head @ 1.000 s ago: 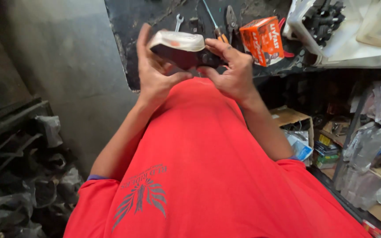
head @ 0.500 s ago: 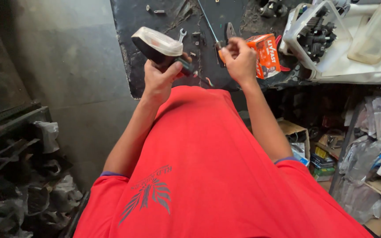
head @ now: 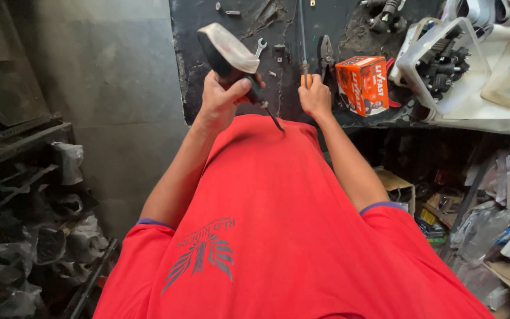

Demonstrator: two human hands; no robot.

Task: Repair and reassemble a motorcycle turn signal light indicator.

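Holding the lamp part (head: 226, 48) up in the left hand (head: 222, 101) alone now. A second ago, holding it with both hands pressed close together around it. Not any more.

Left grip closing tight around the black back of the lamp part, thumb on the near side, pale front cover tipping up and away above the grip. Thin black wire (head: 273, 118) poking out below the grip, pointing down toward the red shirt (head: 267, 224).

Letting go with the right hand (head: 315, 97) and moving it off to the right of the left grip — down onto the bench (head: 249, 15). Now curling its fingers around the orange handle of the screwdriver (head: 303, 65). Long metal shaft lying flat on the bench, running straight away from the right grip. Looking like a closed grip on the handle, with the screwdriver not lifted yet.

So: carrying the lamp part in one hand only, well above the bench, and getting a tool into the other hand.

Lying just past the right grip, a pair of pliers (head: 326, 53). Sitting a little farther to its right, an orange box (head: 362, 82). Resting between the two grips, a small spanner (head: 260, 46).
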